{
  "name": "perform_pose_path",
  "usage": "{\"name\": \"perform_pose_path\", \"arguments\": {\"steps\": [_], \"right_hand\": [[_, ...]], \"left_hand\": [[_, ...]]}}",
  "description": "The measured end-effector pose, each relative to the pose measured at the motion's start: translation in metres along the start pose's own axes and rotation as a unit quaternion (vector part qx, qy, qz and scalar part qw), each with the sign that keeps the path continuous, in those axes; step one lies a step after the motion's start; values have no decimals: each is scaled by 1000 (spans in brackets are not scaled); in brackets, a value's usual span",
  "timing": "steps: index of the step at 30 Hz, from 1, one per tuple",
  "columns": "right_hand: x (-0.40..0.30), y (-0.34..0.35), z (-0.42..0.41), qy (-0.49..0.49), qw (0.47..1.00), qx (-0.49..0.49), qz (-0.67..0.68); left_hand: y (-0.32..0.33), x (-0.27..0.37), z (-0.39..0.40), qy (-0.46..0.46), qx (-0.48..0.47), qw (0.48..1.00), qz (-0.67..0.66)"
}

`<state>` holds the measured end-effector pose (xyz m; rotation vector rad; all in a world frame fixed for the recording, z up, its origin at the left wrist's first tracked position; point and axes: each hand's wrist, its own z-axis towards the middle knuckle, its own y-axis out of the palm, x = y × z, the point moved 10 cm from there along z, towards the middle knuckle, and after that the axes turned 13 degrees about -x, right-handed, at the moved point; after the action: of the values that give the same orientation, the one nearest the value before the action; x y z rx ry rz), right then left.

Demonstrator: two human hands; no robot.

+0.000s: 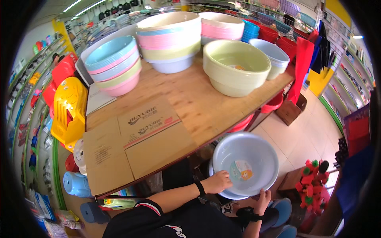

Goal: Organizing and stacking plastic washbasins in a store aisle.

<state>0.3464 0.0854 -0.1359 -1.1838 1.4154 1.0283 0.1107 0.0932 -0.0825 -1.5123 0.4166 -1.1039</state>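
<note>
A pale blue-lavender plastic basin (pixel 262 160) with a printed sticker (pixel 241 170) on its inner bottom is tilted in front of me, beside the table's near edge. My left hand (pixel 218 182) grips its near left rim, fingers curled over the inside. At the near right rim, my right hand (pixel 262 200) pinches the edge. Part of a second pale blue basin (pixel 233 195) shows beneath the first; whether the two are nested is hard to tell.
A wooden table (pixel 208 116) bears flattened cardboard (pixel 160 160), a green basin (pixel 238 68), a tall basin stack (pixel 169 44) and a smaller stack (pixel 114 65). Yellow plastic ware (pixel 70 110) stands left. Red decorations (pixel 312 184) and blue buckets (pixel 281 211) are at right.
</note>
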Motion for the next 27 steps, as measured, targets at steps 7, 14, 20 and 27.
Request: {"name": "perform_pose_path", "arguments": {"steps": [7, 14, 20, 27], "right_hand": [[158, -63, 19, 61, 944, 30, -324], [229, -65, 21, 85, 964, -32, -251], [204, -41, 12, 147, 965, -41, -212], [174, -14, -4, 198, 979, -36, 8]], "left_hand": [[83, -40, -19, -136, -159, 978, -4], [108, -52, -30, -154, -155, 975, 34], [117, -53, -28, -142, -194, 971, -4], [93, -50, -29, -137, -193, 972, -10]]}}
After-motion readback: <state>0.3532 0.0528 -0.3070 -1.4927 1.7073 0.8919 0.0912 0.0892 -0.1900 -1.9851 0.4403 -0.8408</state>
